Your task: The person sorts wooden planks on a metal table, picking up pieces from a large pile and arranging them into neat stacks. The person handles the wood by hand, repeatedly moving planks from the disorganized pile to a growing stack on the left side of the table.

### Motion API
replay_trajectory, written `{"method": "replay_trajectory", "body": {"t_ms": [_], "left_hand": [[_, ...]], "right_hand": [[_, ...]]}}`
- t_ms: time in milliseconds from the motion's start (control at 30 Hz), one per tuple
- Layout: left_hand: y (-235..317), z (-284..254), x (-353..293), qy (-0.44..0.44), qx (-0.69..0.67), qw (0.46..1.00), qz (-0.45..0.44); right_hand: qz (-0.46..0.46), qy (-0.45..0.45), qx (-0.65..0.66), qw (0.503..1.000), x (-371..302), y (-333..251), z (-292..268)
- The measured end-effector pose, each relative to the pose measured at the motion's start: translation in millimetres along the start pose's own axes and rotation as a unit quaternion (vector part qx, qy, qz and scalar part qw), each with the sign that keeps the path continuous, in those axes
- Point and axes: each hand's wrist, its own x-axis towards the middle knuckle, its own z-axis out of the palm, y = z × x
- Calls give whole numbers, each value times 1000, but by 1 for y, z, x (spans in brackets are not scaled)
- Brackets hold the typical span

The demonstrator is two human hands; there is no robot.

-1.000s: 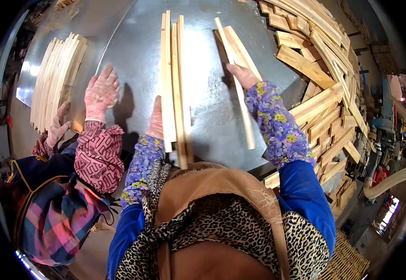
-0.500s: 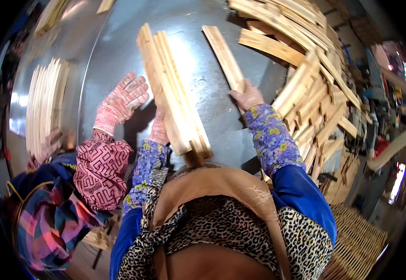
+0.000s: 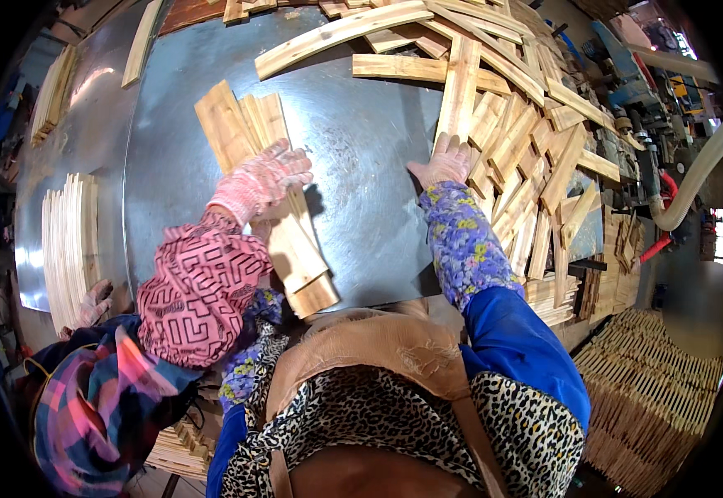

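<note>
My right hand [image 3: 444, 163] is spread, thumb out to the left, with its fingertips on the near end of a light wooden slat [image 3: 459, 87] at the pile's left edge. My left hand is almost wholly hidden beside a few stacked wooden slats [image 3: 295, 253] at centre left; a co-worker's arm covers it, and only my flowered left sleeve [image 3: 266, 305] shows clearly. Those slats lie fanned, their ends uneven, close to my apron. Across them rests the co-worker's gloved hand [image 3: 266, 178], in a pinkish-white glove.
A large loose pile of slats [image 3: 527, 158] fills the right and far side of the grey metal table [image 3: 361, 174]. Neat slat stacks [image 3: 71, 245] stand at the left, the co-worker's other hand [image 3: 94, 305] beside one. Bundled slats [image 3: 644, 398] are low at the right.
The slat my right hand held has left it, and that hand now touches another slat on the pile. The co-worker's gloved hand has come rightward onto the stacked slats. My view has shifted.
</note>
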Motion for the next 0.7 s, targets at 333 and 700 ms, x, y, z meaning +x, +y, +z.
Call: {"method": "replay_trajectory", "body": {"t_ms": [333,700], "left_hand": [[104,-36,-17,20,75,988,133],[17,-182,-17,-44,506,827,239]], "right_hand": [[-10,28,493,869,2,62,7],[41,-263,858,439,-60,-1,30]]}}
